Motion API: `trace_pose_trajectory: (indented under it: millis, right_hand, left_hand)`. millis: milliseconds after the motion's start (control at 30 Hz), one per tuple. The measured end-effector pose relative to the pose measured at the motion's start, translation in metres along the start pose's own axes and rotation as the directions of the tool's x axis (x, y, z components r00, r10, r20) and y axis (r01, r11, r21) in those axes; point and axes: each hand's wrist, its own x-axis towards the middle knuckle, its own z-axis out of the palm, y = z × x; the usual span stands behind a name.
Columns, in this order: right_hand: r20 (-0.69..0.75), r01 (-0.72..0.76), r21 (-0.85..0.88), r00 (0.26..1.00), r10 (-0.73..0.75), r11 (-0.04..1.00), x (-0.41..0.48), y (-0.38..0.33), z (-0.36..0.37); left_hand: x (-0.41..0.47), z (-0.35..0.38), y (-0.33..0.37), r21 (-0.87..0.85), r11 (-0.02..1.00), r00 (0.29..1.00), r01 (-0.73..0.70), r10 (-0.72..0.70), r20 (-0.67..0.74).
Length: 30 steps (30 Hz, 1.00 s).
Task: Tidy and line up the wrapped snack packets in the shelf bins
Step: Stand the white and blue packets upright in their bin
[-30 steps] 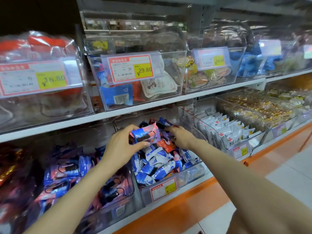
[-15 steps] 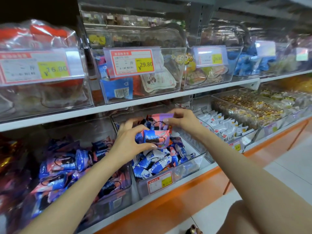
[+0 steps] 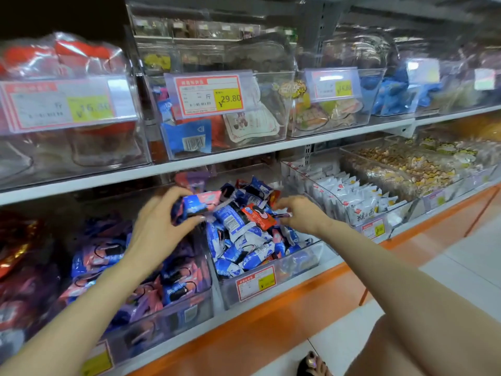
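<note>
A clear middle bin (image 3: 295,263) on the lower shelf holds a loose heap of blue-and-white snack packets (image 3: 244,240). Over its back left corner, my left hand (image 3: 160,223) grips a blue-and-pink packet (image 3: 202,203) between thumb and fingers. My right hand (image 3: 301,213) is over the heap's right side, and its fingertips pinch the end of a red packet (image 3: 257,216) lying on top. A pink-purple packet (image 3: 191,179) sits at the back of the bin.
The left bin (image 3: 173,308) is full of pink, blue and purple packets. To the right, a bin of white packets (image 3: 352,196) stands in rows, with nut-snack bins (image 3: 401,166) beyond. The upper shelf (image 3: 217,158) overhangs the bins closely. Price tags hang on the bin fronts.
My right hand came forward and down from the back of the bin, left the pink-purple packet there and took the red packet's end. My left hand kept its packet.
</note>
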Motion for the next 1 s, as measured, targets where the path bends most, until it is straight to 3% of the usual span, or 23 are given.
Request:
trace_pose_trajectory:
  millis: [133,267,367,500,667,767,833,900,1000]
  right_hand:
    - [0.104,-0.022,-0.098,0.994,0.032,0.995,0.008,0.009,0.020]
    - [0.130,-0.034,-0.109,0.990,0.048,0.994,0.013,0.010,0.029]
    - [0.083,-0.061,-0.109,0.994,0.071,0.992,0.014,0.006,0.028]
    - [-0.096,-0.037,-0.072,0.995,0.030,0.997,0.011,0.001,0.017]
    - [-0.226,-0.020,0.203,0.972,0.067,0.979,0.003,-0.005,-0.012]
    - [-0.139,-0.011,0.489,0.986,0.091,0.872,-0.008,-0.018,-0.031]
    - [-0.041,0.005,0.640,0.999,0.027,0.768,-0.017,-0.030,-0.043]
    - [0.081,0.014,0.722,0.991,-0.104,0.692,-0.026,-0.042,-0.051]
    - [0.188,0.043,0.740,0.945,-0.267,0.671,-0.033,-0.058,-0.048]
  left_hand:
    - [-0.008,-0.009,-0.016,0.198,0.975,0.994,0.106,-0.106,-0.008]
    - [-0.013,-0.001,-0.031,0.441,0.868,0.902,0.228,-0.359,0.240]
    - [-0.014,0.006,-0.034,0.420,0.874,0.850,0.244,-0.401,0.340]
    - [-0.007,0.007,-0.021,0.311,0.935,0.925,0.172,-0.262,0.276]
    - [-0.006,0.014,0.006,0.119,0.986,0.983,-0.116,0.096,0.157]
    - [-0.003,0.023,0.021,0.065,0.963,0.958,-0.261,0.250,0.140]
    - [-0.002,0.031,0.027,0.038,0.956,0.947,-0.290,0.282,0.152]
    - [-0.002,0.039,0.033,-0.008,0.963,0.947,-0.268,0.265,0.181]
    - [-0.001,0.046,0.040,-0.113,0.967,0.950,-0.229,0.247,0.192]
